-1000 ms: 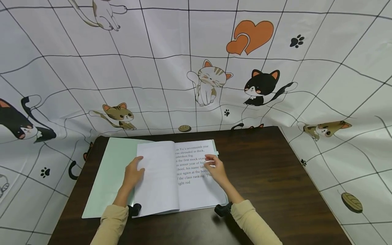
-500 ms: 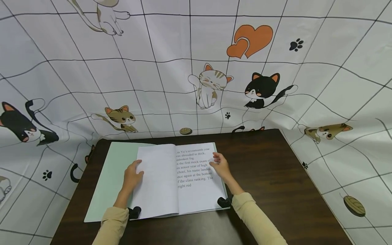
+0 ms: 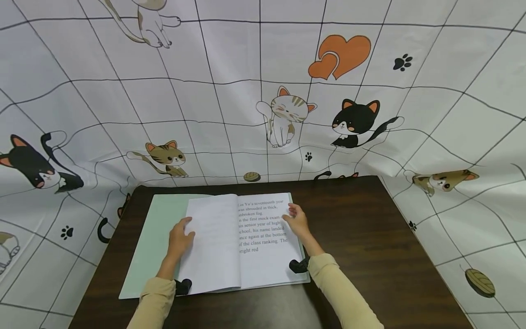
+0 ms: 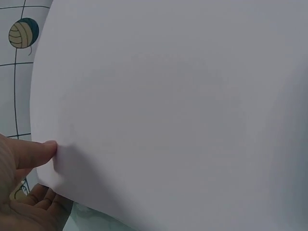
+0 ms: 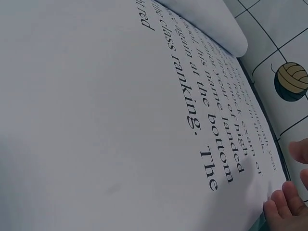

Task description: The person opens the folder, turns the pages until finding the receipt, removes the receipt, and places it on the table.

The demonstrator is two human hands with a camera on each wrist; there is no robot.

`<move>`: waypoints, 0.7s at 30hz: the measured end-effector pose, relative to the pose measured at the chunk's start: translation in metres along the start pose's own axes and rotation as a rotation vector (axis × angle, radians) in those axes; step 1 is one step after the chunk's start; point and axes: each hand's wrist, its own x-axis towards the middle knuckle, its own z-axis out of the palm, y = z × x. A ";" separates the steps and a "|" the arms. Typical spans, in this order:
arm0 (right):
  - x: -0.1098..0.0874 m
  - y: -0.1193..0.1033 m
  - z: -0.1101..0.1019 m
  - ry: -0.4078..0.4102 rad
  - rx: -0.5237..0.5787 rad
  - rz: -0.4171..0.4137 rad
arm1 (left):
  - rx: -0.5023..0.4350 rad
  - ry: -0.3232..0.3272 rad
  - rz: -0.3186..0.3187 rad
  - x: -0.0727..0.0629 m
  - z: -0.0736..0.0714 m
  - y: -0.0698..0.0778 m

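An open booklet with a light green cover (image 3: 158,233) lies on the dark wooden table. Its left page (image 3: 211,246) shows blank white, while large black text fills the upper part of the right page (image 3: 267,269). My left hand (image 3: 179,237) holds the left page by its outer edge. In the left wrist view the thumb (image 4: 41,152) is on top and the other fingers are below the raised page. My right hand (image 3: 297,221) is at the right page's outer edge, thumb apart from the loosely bent fingers (image 5: 288,198), with nothing pinched between them.
Dark wooden table (image 3: 361,237) stretches to the right of the booklet. A white curtain (image 3: 230,100) printed with cats and grid lines surrounds the table at the back and sides. Black wrist cameras (image 3: 298,266) are strapped to both wrists, low over the pages.
My right hand has moved right, from over the printed text to the page's outer edge, uncovering the line ends. My left hand stays on the left page. The head view has shifted slightly.
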 end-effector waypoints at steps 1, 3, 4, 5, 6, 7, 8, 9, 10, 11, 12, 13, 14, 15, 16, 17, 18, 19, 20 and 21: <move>0.001 0.001 0.001 0.004 -0.010 0.002 | -0.003 -0.004 -0.006 0.000 0.001 -0.001; 0.003 0.002 0.003 0.016 -0.035 0.001 | -0.009 -0.013 -0.019 0.000 0.003 -0.004; 0.003 0.002 0.003 0.020 -0.044 0.003 | -0.014 -0.014 -0.021 0.000 0.003 -0.005; 0.004 0.002 0.004 0.025 -0.045 0.010 | -0.016 -0.015 -0.023 0.000 0.004 -0.007; 0.004 0.002 0.004 0.026 -0.047 0.020 | -0.020 -0.014 -0.024 0.001 0.005 -0.008; 0.006 0.003 0.004 0.030 -0.041 0.036 | -0.023 -0.014 -0.023 0.001 0.005 -0.009; 0.008 0.005 0.004 0.033 -0.038 0.046 | -0.023 -0.012 -0.022 0.001 0.006 -0.010; 0.011 0.010 0.005 0.039 -0.033 0.043 | -0.024 -0.010 -0.020 0.001 0.006 -0.011; 0.013 0.013 0.003 0.040 -0.023 0.030 | -0.023 -0.008 -0.018 0.002 0.007 -0.011; 0.016 0.016 0.001 0.038 -0.010 0.013 | -0.022 -0.005 -0.017 0.002 0.007 -0.012; 0.025 0.034 0.004 0.049 0.013 -0.023 | -0.021 -0.002 -0.016 0.002 0.007 -0.012; 0.033 0.048 0.006 0.066 0.026 -0.056 | -0.019 0.000 -0.016 0.003 0.008 -0.012; 0.037 0.055 0.006 0.063 0.028 -0.062 | -0.017 0.002 -0.015 0.003 0.008 -0.012; 0.041 0.061 0.007 0.062 0.031 -0.065 | -0.015 0.003 -0.015 0.003 0.008 -0.012; 0.042 0.062 0.007 0.060 0.041 -0.056 | -0.016 0.003 -0.018 0.002 0.008 -0.012; 0.042 0.062 0.008 0.059 0.053 -0.026 | -0.014 0.003 -0.022 0.002 0.008 -0.012; 0.042 0.060 0.008 0.060 0.063 0.009 | -0.013 0.000 -0.025 0.002 0.008 -0.012; 0.035 0.045 0.005 0.049 0.057 0.059 | -0.012 -0.005 -0.028 0.002 0.008 -0.013; 0.027 0.032 0.001 0.029 0.054 0.086 | -0.009 -0.010 -0.030 0.002 0.007 -0.013; 0.024 0.026 0.000 0.028 0.054 0.091 | -0.007 -0.015 -0.034 0.002 0.007 -0.014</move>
